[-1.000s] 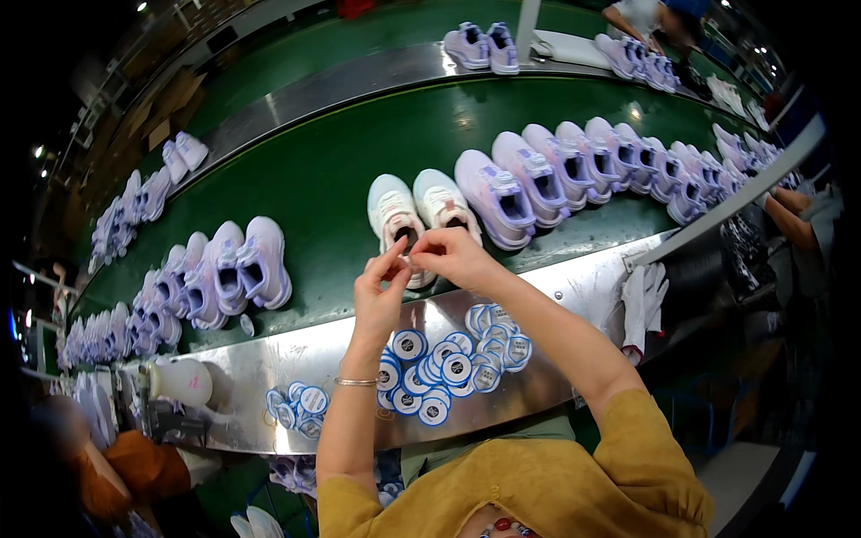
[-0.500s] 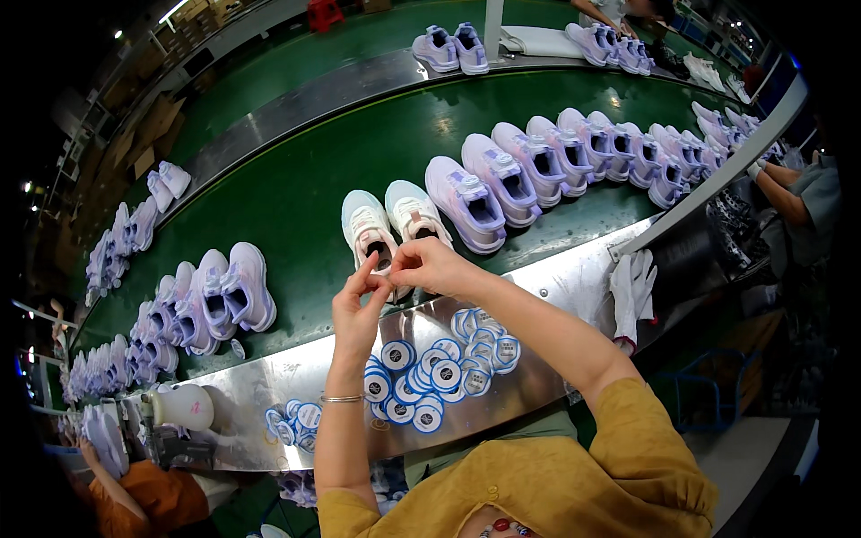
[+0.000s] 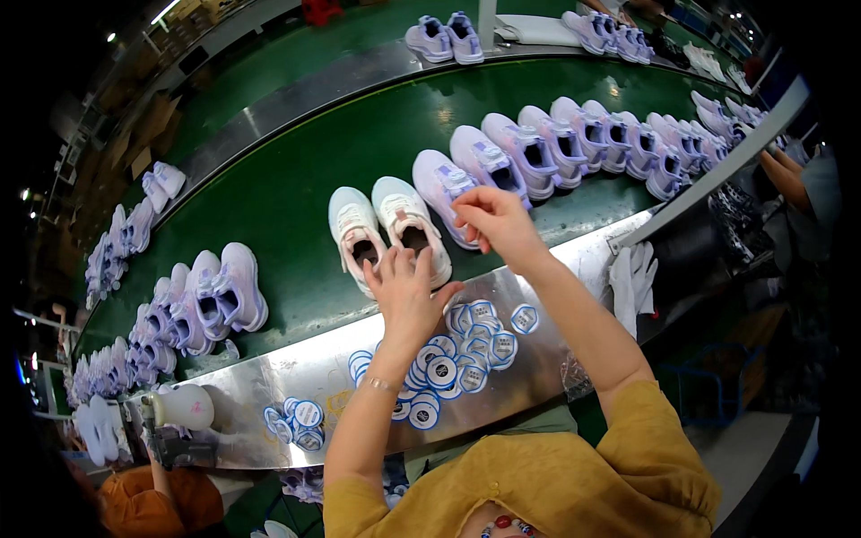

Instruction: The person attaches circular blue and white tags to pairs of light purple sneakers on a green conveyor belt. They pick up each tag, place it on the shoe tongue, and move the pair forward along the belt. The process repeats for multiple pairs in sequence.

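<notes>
A pair of white sneakers with pale blue toes [image 3: 400,202] stands on the green belt, heels toward me. My left hand [image 3: 408,291] is open, fingers spread over the heel ends of the pair and touching them. Up and to the right, my right hand [image 3: 500,224] is raised with bent fingers in front of the nearest lavender sneaker [image 3: 437,184]; whether anything is between its fingertips is hidden. Below the hands, a pile of round white tags with blue rims [image 3: 441,372] lies on the metal ledge [image 3: 291,363], partly behind my left forearm.
Lavender sneakers stand in rows to the right [image 3: 529,148] and left [image 3: 238,282]. A smaller tag heap [image 3: 307,414] lies near a white round container [image 3: 190,406]. White gloves [image 3: 633,282] hang by a slanted metal post [image 3: 717,170]. Co-workers' arms show at both sides.
My hands have parted from their pinch at the sneaker heels. The right hand moved up and right; the left spread over the heels. The white pair shifted slightly left, and one tag lies apart.
</notes>
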`<state>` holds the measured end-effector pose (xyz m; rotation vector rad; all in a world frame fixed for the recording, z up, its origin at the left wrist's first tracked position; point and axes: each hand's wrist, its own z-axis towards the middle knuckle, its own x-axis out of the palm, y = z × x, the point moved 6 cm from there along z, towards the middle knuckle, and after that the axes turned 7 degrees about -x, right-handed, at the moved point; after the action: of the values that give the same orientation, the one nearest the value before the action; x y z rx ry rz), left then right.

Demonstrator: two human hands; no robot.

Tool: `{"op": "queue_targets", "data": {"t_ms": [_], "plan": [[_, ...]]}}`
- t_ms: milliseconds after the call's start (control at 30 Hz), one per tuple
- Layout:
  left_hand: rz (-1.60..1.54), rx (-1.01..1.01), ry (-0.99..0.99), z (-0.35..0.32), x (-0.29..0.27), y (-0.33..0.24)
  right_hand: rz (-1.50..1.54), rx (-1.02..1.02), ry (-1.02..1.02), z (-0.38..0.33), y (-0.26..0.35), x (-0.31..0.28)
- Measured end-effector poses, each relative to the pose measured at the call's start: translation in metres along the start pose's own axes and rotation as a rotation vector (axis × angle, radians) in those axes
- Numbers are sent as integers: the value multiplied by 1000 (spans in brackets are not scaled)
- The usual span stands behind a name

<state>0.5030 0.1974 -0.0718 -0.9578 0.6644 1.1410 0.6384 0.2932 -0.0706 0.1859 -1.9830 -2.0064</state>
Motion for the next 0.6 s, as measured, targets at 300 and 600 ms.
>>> {"op": "queue_targets", "data": {"t_ms": [300,600], "plan": [[314,28,-95,10,-36,118,-614,-28,-204,-116,77,-195],[121,4,-131,8,-42,18,-1280,246,204,-101,-13,-148]]}}
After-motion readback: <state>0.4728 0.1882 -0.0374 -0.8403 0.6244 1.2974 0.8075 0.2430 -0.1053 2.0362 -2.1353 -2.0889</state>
